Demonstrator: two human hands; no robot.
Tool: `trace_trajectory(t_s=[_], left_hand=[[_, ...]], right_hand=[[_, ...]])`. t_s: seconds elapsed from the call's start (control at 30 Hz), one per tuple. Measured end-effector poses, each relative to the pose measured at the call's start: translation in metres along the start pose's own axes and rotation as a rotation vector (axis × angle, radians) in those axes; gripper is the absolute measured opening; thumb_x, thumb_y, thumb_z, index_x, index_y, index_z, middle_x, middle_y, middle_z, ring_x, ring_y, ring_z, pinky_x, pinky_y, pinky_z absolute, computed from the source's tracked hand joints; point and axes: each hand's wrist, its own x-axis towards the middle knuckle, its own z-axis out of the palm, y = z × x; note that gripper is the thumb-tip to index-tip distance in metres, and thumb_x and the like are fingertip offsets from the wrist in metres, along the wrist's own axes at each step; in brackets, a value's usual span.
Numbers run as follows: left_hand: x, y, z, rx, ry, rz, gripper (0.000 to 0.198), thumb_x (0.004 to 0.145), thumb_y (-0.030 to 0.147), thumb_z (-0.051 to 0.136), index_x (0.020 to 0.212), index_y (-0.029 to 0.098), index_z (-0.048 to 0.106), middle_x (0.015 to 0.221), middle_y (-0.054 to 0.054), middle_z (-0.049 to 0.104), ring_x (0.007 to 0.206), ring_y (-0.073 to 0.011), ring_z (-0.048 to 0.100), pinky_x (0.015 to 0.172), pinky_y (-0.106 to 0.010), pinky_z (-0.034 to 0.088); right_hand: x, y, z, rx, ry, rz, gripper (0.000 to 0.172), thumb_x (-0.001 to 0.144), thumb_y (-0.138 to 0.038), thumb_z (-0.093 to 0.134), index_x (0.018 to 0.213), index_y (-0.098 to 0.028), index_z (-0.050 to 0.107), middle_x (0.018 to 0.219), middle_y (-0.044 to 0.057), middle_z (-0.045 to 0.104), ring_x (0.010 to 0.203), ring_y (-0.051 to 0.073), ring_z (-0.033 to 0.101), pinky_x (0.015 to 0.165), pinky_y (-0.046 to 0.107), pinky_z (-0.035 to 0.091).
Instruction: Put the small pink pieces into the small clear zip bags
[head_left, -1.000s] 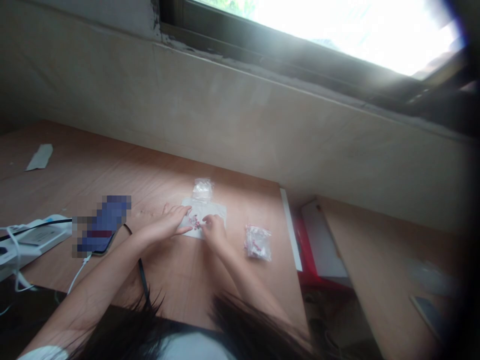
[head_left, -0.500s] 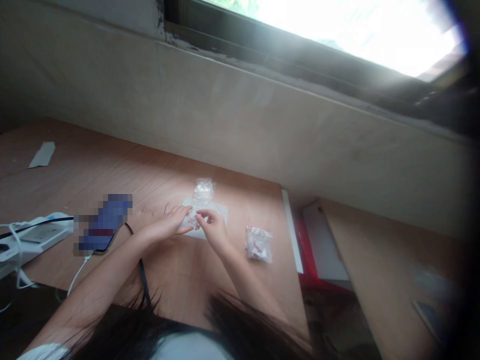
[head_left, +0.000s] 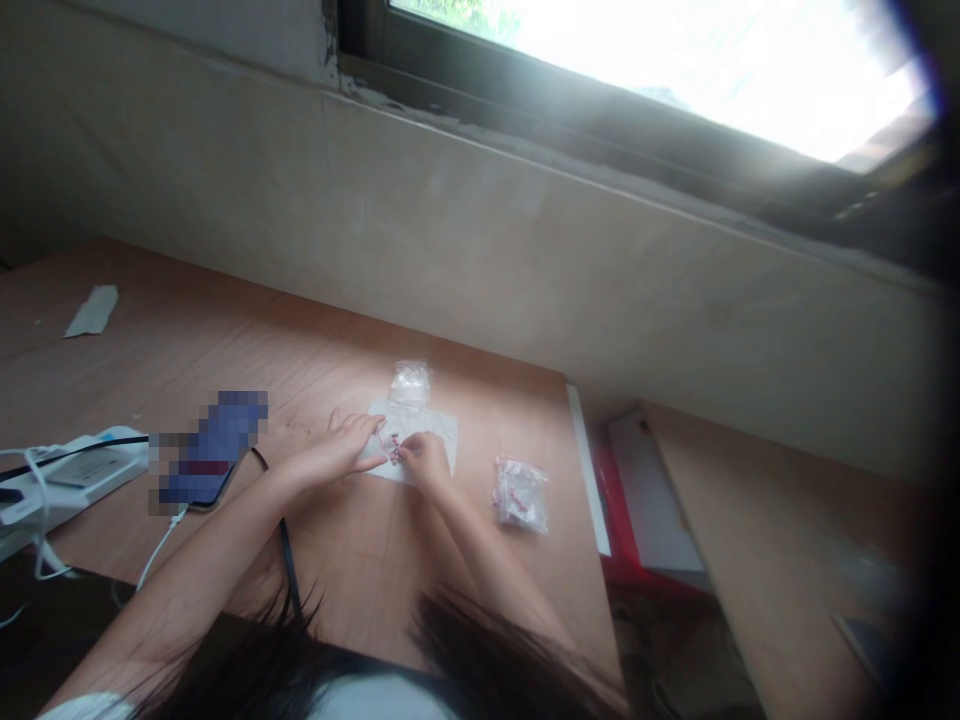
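My left hand (head_left: 336, 450) lies with its fingers apart on the left edge of a white sheet (head_left: 424, 425), close to a small cluster of pink pieces (head_left: 390, 445). My right hand (head_left: 424, 462) is bent downward, its fingertips gathered at those pink pieces. Whether they grip one is too small to tell. Above the sheet sits a small clear plastic bag (head_left: 409, 385). To the right, a crumpled clear bag holding pink bits (head_left: 520, 494) lies apart from both hands.
The wooden table (head_left: 225, 330) holds a blurred phone (head_left: 210, 455), a white power strip (head_left: 75, 470) with cables, and a pale paper strip (head_left: 91, 310). A red-and-white box (head_left: 649, 500) stands beyond its right edge, beside another wooden board (head_left: 772, 570). A wall rises behind.
My right hand has dropped from a raised pinch down to the pink pieces on the sheet. My left hand stays in place, and the view has shifted slightly.
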Motion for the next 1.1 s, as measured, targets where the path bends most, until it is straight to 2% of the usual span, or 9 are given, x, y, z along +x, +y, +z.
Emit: trace_trajectory(t_s=[0.17,0.33,0.43,0.53,0.67,0.8,1.1], left_hand=[[0.001,0.002,-0.003,0.022,-0.018,-0.014,0.044,0.073,0.037,0.049,0.110,0.014,0.042,0.104,-0.013,0.053,0.100,-0.0268,0.046,0.090,-0.049,0.025],[0.002,0.011,-0.004,0.017,-0.038,-0.031,0.044,0.073,0.037,0.050,0.108,0.012,0.043,0.106,-0.014,0.053,0.100,-0.0271,0.046,0.090,-0.048,0.025],[0.004,0.017,-0.003,0.023,-0.026,-0.053,0.041,0.072,0.037,0.050,0.105,0.013,0.046,0.105,-0.014,0.054,0.099,-0.0272,0.047,0.090,-0.050,0.024],[0.005,0.015,-0.001,0.024,-0.019,-0.042,0.039,0.073,0.037,0.049,0.104,0.013,0.046,0.105,-0.013,0.054,0.098,-0.0265,0.048,0.089,-0.050,0.024],[0.001,0.002,0.002,0.042,-0.019,-0.015,0.041,0.073,0.037,0.049,0.106,0.012,0.045,0.104,-0.013,0.054,0.098,-0.0268,0.047,0.089,-0.051,0.024],[-0.002,-0.010,0.004,0.045,-0.014,-0.033,0.044,0.073,0.039,0.049,0.108,0.014,0.044,0.104,-0.013,0.054,0.099,-0.0271,0.046,0.089,-0.051,0.024],[0.000,-0.017,0.010,0.018,0.014,-0.019,0.048,0.071,0.042,0.050,0.110,0.014,0.044,0.104,-0.013,0.054,0.099,-0.0278,0.046,0.090,-0.051,0.022]], right_hand=[[0.000,-0.004,-0.006,0.081,-0.011,0.025,0.009,0.063,-0.016,0.055,0.056,-0.015,0.062,0.063,0.005,0.062,0.063,0.014,0.054,0.063,0.024,0.039],[-0.007,-0.026,-0.027,0.320,0.075,0.138,0.013,0.066,-0.024,0.054,0.070,-0.014,0.062,0.069,0.004,0.063,0.059,0.013,0.054,0.057,0.024,0.041],[-0.011,-0.042,-0.035,0.386,0.023,0.074,0.015,0.066,-0.028,0.055,0.069,-0.015,0.062,0.069,0.003,0.063,0.055,0.011,0.053,0.056,0.023,0.041],[-0.011,-0.048,-0.035,0.414,0.018,0.057,0.015,0.068,-0.027,0.052,0.071,-0.016,0.062,0.069,0.002,0.063,0.054,0.011,0.053,0.056,0.023,0.041],[-0.011,-0.033,-0.022,0.316,0.088,0.097,0.012,0.067,-0.021,0.052,0.072,-0.014,0.061,0.071,0.005,0.062,0.061,0.012,0.055,0.061,0.025,0.041],[-0.013,-0.016,-0.006,0.110,0.055,0.066,0.007,0.063,-0.018,0.057,0.067,-0.014,0.062,0.073,0.007,0.061,0.074,0.017,0.054,0.072,0.029,0.039],[-0.011,-0.017,-0.003,0.041,0.012,0.084,0.005,0.062,-0.016,0.057,0.065,-0.015,0.060,0.075,0.006,0.059,0.076,0.016,0.051,0.072,0.028,0.037]])
